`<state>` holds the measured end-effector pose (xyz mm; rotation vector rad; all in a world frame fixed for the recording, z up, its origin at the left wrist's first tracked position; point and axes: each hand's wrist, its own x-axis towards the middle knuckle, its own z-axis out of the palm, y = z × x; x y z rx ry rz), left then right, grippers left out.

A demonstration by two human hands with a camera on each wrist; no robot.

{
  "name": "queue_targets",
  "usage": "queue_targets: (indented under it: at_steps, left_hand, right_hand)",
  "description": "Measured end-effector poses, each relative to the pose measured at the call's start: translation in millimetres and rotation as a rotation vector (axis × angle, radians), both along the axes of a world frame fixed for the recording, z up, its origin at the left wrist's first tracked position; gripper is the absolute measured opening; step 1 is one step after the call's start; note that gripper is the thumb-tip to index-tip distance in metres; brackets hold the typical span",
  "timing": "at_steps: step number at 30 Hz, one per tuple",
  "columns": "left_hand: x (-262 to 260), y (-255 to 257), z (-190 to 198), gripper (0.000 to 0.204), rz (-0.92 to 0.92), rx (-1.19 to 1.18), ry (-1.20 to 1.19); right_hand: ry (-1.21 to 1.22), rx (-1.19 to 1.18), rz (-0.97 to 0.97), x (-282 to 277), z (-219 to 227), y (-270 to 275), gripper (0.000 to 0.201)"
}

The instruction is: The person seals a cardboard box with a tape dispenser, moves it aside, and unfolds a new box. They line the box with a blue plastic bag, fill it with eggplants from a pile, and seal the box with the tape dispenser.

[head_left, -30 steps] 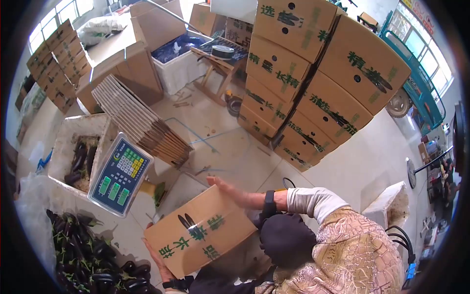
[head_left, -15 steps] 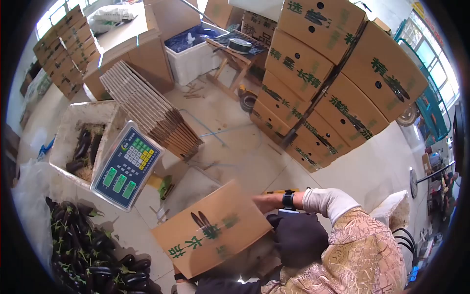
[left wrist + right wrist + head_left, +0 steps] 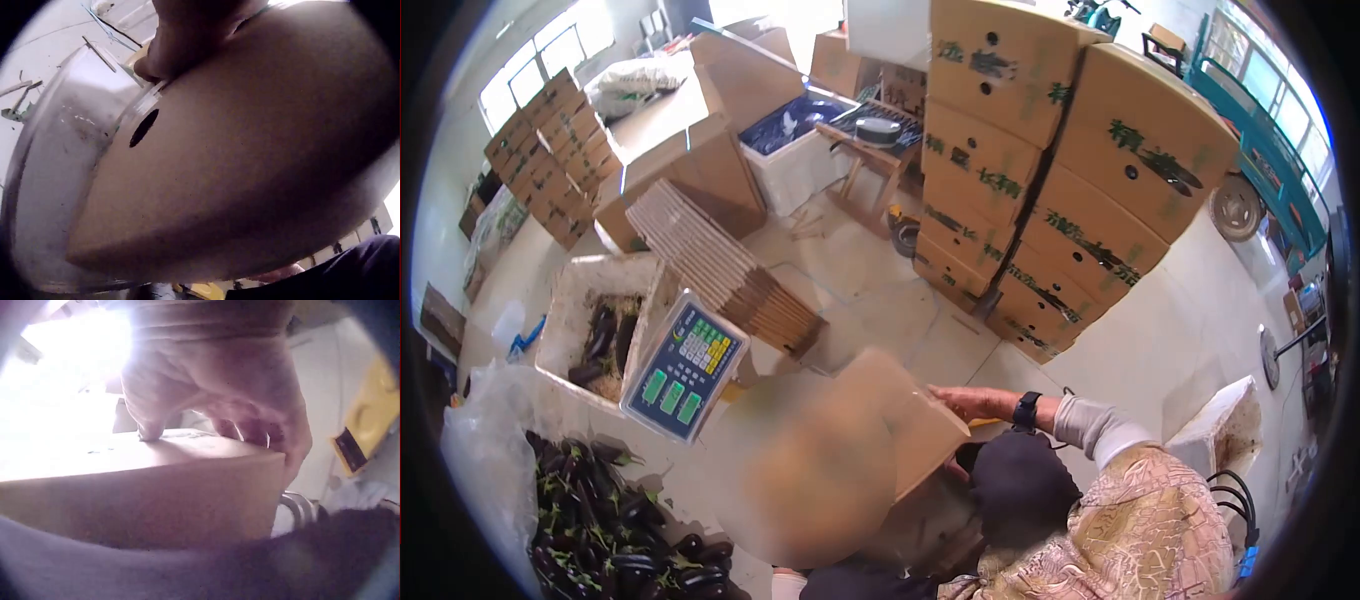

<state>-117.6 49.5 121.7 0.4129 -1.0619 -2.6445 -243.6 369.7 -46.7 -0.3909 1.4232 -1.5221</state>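
A cardboard box (image 3: pixel 885 390) is tilted low in front of the person, its left part covered by a blurred patch in the head view. The right hand (image 3: pixel 965 402) is at its right end; in the right wrist view that hand (image 3: pixel 215 387) grips a corner of the box (image 3: pixel 137 503), thumb on top and fingers over the edge. From above, the left hand (image 3: pixel 200 31) holds the edge of the box (image 3: pixel 250 137) near an oval hole, its farther fingers hidden. Beside the box lies a pale metal-like surface (image 3: pixel 56 156).
A scale display (image 3: pixel 685 368) stands by a foam box of eggplants (image 3: pixel 560 350). More eggplants (image 3: pixel 615 520) lie at lower left. Flattened cartons (image 3: pixel 720 265) lean behind; tall carton stacks (image 3: pixel 1090 210) rise at the right. A yellow tool (image 3: pixel 369 419) is beside the right hand.
The right hand has gone from the box's far edge to its right end. The box sits a little farther right in view, its printing now lost in blur.
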Motion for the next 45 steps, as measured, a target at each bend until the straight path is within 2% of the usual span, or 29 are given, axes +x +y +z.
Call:
queue_targets:
  at_steps: [1,4,6,8,10,12,14,16,18,20,22,23,24,25,26,27,28,29,30,31,32,33,34,35,36,38,40,42,45]
  left_hand:
    - [-9.8,4.8,11.9,0.063,-0.027,-0.005,0.02]
    - [-33.9,22.9,44.6,0.063,-0.079,0.002,0.073]
    - [-45.9,36.4,69.0,0.062,-0.121,-0.004,0.092]
    - [-56.2,48.5,95.6,0.062,-0.158,-0.018,0.111]
    - [-65.8,59.2,122.5,0.062,-0.186,-0.031,0.126]
    - [-79.3,73.5,147.9,0.062,-0.223,-0.032,0.15]
    - [-90.9,90.6,169.7,0.062,-0.26,-0.019,0.165]
    - [-103.2,103.4,197.5,0.062,-0.29,-0.022,0.189]
    - [-112.2,112.7,219.8,0.062,-0.304,-0.013,0.21]
    - [-127.7,125.2,241.5,0.062,-0.312,0.008,0.216]
    - [-141.9,136.8,260.4,0.061,-0.328,0.028,0.217]
    - [-147.4,140.3,269.1,0.061,-0.339,0.035,0.221]
    - [-158.7,147.6,284.9,0.061,-0.351,0.044,0.227]
    - [-190.8,145.5,284.9,0.059,-0.307,0.088,0.292]
    - [-227.2,140.2,277.7,0.057,-0.262,0.13,0.353]
    - [-244.2,137.0,274.5,0.052,-0.305,-0.227,0.414]
    - [-254.6,145.9,275.5,0.052,-0.31,-0.237,0.418]
    - [-265.8,157.8,272.9,0.052,-0.253,-0.313,0.329]
    - [-272.3,170.8,272.4,0.054,-0.194,-0.386,0.241]
    - [-274.4,180.2,272.8,0.059,-0.128,-0.332,0.395]
    - [-279.4,190.0,275.4,0.059,-0.136,-0.337,0.397]
    - [-286.7,198.3,276.4,0.062,-0.097,-0.3,0.436]
    - [-293.5,204.9,276.5,0.064,-0.053,-0.261,0.475]
    - [-299.2,210.7,274.9,0.107,0.072,-0.38,0.47]
    - [-303.5,211.5,270.3,0.107,0.067,-0.383,0.464]
    - [-315.3,204.9,266.7,0.1,0.13,-0.425,0.465]
    - [-326.4,201.9,268.5,0.096,0.097,-0.403,0.533]
    - [-338.7,201.2,267.9,0.073,0.09,-0.322,0.581]
    - [-358.8,209.9,273.7,0.065,0.055,-0.365,0.539]
  right_hand:
    - [0.075,0.221,0.191,-23.9,9.1,2.8,0.051]
    - [0.32,0.318,0.101,-31.0,118.8,-3.3,0.049]
    - [0.623,0.181,0.121,-56.4,129.5,17.3,0.049]
    - [0.493,0.058,-0.044,-69.9,147.3,36.0,0.053]
    - [0.475,-0.1,-0.199,-48.4,229.3,42.3,0.049]
    - [0.594,-0.278,-0.285,-21.5,307.3,46.8,0.063]
    - [0.695,-0.282,-0.311,-9.5,345.9,62.5,0.08]
    - [1.119,-0.16,-0.484,-7.3,380.2,64.8,0.077]
    - [1.235,-0.567,-0.677,-22.8,405.7,54.4,0.077]
    - [1.365,-0.313,-0.916,-31.3,449.7,64.0,0.074]
    - [1.49,-0.328,-0.945,-54.4,497.1,74.7,0.072]
    - [1.49,-0.329,-0.946,-67.6,506.3,79.5,0.072]
    - [1.714,-0.232,-0.946,-81.0,511.2,84.0,0.059]
    - [1.935,-0.126,-0.938,-91.6,512.5,88.5,0.046]
    - [1.929,-0.127,-0.938,-97.8,510.4,94.2,0.046]
    - [1.715,-0.156,-0.797,-103.7,506.7,102.7,0.06]
    - [1.506,-0.182,-0.66,-113.6,501.9,113.3,0.075]
    - [1.405,0.002,-0.676,-136.9,486.7,124.3,0.078]
    - [1.406,0.0,-0.684,-147.8,473.4,137.1,0.078]
    - [1.647,0.233,-0.617,-152.7,464.3,147.5,0.077]
    - [1.867,0.483,-0.536,-158.6,455.0,157.8,0.076]
    - [1.862,0.487,-0.543,-144.7,457.1,158.1,0.076]
    - [1.846,0.836,-0.495,-118.6,466.6,152.7,0.072]
    - [1.801,1.182,-0.43,-105.1,469.8,151.1,0.069]
    - [1.793,1.182,-0.431,-109.8,458.6,158.5,0.069]
    - [2.203,1.186,-0.61,-127.4,438.9,177.3,0.039]
    - [2.217,1.172,-0.591,-126.1,436.8,177.5,0.036]
    - [2.23,1.144,-0.548,-127.6,432.4,172.7,0.034]
    - [2.281,1.058,-0.569,-129.7,430.5,170.6,0.032]
